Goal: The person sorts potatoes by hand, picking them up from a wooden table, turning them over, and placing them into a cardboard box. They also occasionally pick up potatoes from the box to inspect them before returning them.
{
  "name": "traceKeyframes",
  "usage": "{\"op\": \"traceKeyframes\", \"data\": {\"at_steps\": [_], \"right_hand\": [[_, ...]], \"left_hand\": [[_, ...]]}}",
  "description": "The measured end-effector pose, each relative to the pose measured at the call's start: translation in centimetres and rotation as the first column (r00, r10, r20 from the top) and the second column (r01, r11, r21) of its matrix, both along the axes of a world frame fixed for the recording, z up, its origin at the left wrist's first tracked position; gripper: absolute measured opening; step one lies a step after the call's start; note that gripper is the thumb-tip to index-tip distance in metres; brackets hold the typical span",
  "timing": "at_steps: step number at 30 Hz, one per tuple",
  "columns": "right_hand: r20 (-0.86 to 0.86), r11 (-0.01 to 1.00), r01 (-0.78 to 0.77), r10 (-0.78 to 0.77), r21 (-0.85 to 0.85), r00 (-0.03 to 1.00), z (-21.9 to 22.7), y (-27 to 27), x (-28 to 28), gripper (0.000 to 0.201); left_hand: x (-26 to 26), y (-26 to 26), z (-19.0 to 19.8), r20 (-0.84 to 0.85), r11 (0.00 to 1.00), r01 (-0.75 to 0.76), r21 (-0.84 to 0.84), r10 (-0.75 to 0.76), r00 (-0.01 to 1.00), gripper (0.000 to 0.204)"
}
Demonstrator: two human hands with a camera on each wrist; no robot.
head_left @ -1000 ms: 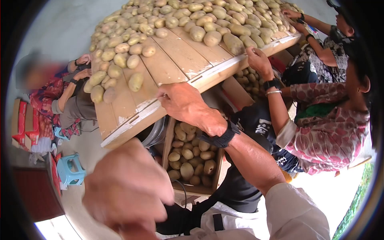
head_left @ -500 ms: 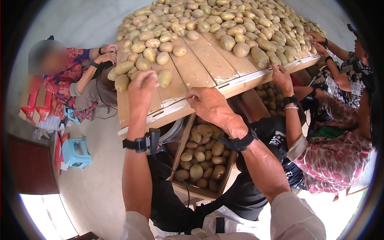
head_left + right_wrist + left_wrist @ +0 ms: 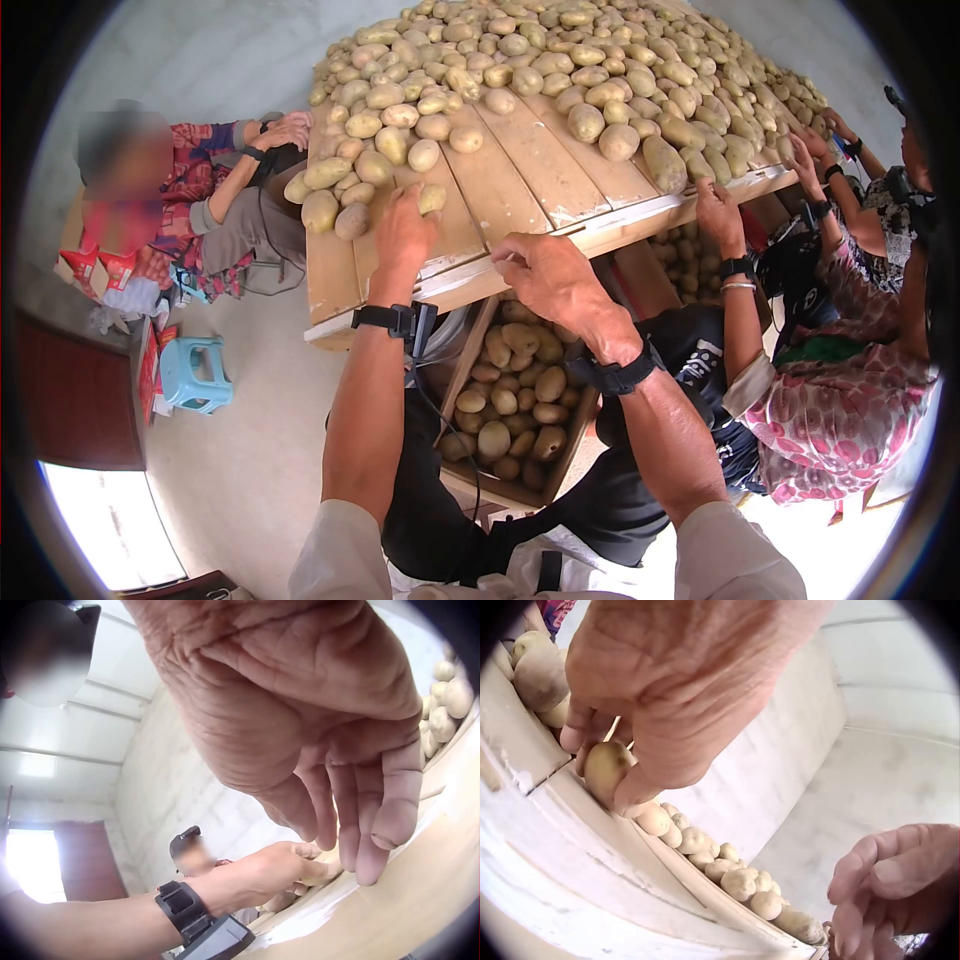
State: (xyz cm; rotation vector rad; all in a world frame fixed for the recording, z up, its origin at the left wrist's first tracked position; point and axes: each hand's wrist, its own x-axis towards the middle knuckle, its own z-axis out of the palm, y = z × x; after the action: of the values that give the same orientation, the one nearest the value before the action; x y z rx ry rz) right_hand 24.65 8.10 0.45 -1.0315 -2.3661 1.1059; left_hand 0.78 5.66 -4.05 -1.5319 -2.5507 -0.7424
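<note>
My left hand (image 3: pixel 404 238) reaches over the near edge of the sloping wooden table (image 3: pixel 500 190). Its thumb and fingers pinch a single potato (image 3: pixel 606 771) lying on the boards, as the left wrist view shows. To the right, at the table's front edge, my right hand (image 3: pixel 556 282) hovers with fingers loosely bent and nothing in them. The right wrist view shows its palm (image 3: pixel 277 712) side and drooping fingers. A loose group of potatoes (image 3: pixel 424 155) lies just beyond my left hand.
A large heap of potatoes covers the table's far side. Below the edge stands a wooden crate (image 3: pixel 468 365) of potatoes. Another person's hand (image 3: pixel 718 215) is at the edge on my right; a person (image 3: pixel 225 190) sits at the left. A blue stool (image 3: pixel 195 375) stands on the floor.
My left hand has risen from low in front of me to the tabletop and taken hold of the potato. The right hand stays by the edge. The head view has shifted.
</note>
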Motion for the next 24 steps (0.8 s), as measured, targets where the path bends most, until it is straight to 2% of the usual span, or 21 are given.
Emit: {"op": "traceKeyframes", "data": {"at_steps": [1,3,4,6,7,8,9,10,12,13,14,16,17,18,19,20,22,23,24], "right_hand": [[-0.006,1.0,0.007,-0.007,0.004,1.0,0.0,0.0,0.1,0.024],[-0.022,1.0,0.011,-0.011,0.004,1.0,-0.1,-0.1,0.4,0.024],[-0.033,1.0,0.012,-0.012,0.011,0.999,-0.1,0.0,0.4,0.024],[-0.038,1.0,0.021,-0.021,0.005,0.999,0.4,-0.1,0.6,0.024],[-0.038,1.0,0.025,-0.025,0.005,0.999,0.5,-0.1,0.7,0.024],[-0.041,1.0,0.031,-0.031,0.004,0.999,0.6,-0.1,0.7,0.024],[-0.036,0.999,0.039,-0.039,0.007,0.999,0.6,0.0,0.7,0.023],[-0.03,0.999,0.046,-0.045,0.008,0.999,0.5,0.0,0.8,0.023],[-0.071,0.996,0.091,-0.092,-0.013,0.993,0.5,0.1,0.6,0.023],[-0.108,0.991,0.132,-0.135,-0.034,0.985,0.5,0.1,0.5,0.023],[-0.108,0.99,0.133,-0.136,-0.035,0.985,0.4,0.3,0.4,0.023],[-0.242,0.98,0.179,-0.196,-0.088,0.95,0.0,0.8,0.3,0.027],[-0.241,0.979,0.18,-0.197,-0.092,0.95,-0.2,1.0,0.4,0.027],[-0.333,0.984,0.111,-0.151,-0.136,0.931,-0.2,1.1,0.3,0.034],[-0.423,0.984,0.037,-0.109,-0.173,0.899,-0.3,1.2,0.3,0.041],[-0.421,0.984,0.037,-0.109,-0.176,0.9,-0.3,1.0,0.2,0.041],[-0.525,0.973,-0.034,-0.094,-0.23,0.846,0.9,0.4,0.2,0.051],[-0.521,0.971,-0.035,-0.095,-0.235,0.848,1.4,0.2,0.3,0.051],[-0.513,0.942,-0.07,-0.116,-0.329,0.85,1.9,0.1,0.3,0.054]], "left_hand": [[-0.1,-0.1,0.3,-0.005,1.0,0.003,-0.005,-0.003,1.0,0.054],[-0.1,-0.5,0.9,0.181,0.997,0.064,-0.045,-0.055,0.982,0.048],[-0.3,-0.6,0.9,0.178,0.996,0.067,-0.051,-0.057,0.982,0.048],[-0.2,-0.9,1.8,0.47,0.985,0.128,0.119,-0.169,0.866,0.044],[0.2,-1.1,2.4,0.466,0.984,0.134,0.117,-0.174,0.867,0.044],[0.4,-1.5,3.1,0.667,0.984,0.082,0.155,-0.166,0.727,0.045],[1.0,-2.0,4.1,0.826,0.984,0.021,0.179,-0.162,0.54,0.047],[1.5,-2.3,4.6,0.825,0.984,0.026,0.176,-0.162,0.541,0.047],[2.2,-2.9,5.5,0.946,0.956,0.029,0.292,-0.293,0.14,0.047],[2.6,-3.1,5.9,0.945,0.956,0.03,0.292,-0.294,0.141,0.047],[3.2,-3.1,6.3,0.954,0.958,-0.008,0.285,-0.283,0.101,0.049],[3.7,-3.2,6.5,0.96,0.96,-0.046,0.275,-0.273,0.059,0.051],[3.9,-3.3,6.5,0.964,0.972,-0.01,0.237,-0.233,0.128,0.053],[3.9,-3.4,6.5,0.96,0.98,0.022,0.195,-0.196,0.198,0.056],[4.1,-3.4,6.4,0.961,0.981,0.021,0.193,-0.194,0.196,0.056],[4.4,-3.4,6.3,0.957,0.981,0.022,0.195,-0.195,0.217,0.061],[4.8,-3.4,6.0,0.953,0.981,0.02,0.193,-0.192,0.233,0.065],[4.9,-3.3,5.9,0.952,0.985,-0.014,0.173,-0.164,0.257,0.065],[5.1,-3.2,5.8,0.951,0.987,-0.049,0.151,-0.132,0.279,0.066]]}}
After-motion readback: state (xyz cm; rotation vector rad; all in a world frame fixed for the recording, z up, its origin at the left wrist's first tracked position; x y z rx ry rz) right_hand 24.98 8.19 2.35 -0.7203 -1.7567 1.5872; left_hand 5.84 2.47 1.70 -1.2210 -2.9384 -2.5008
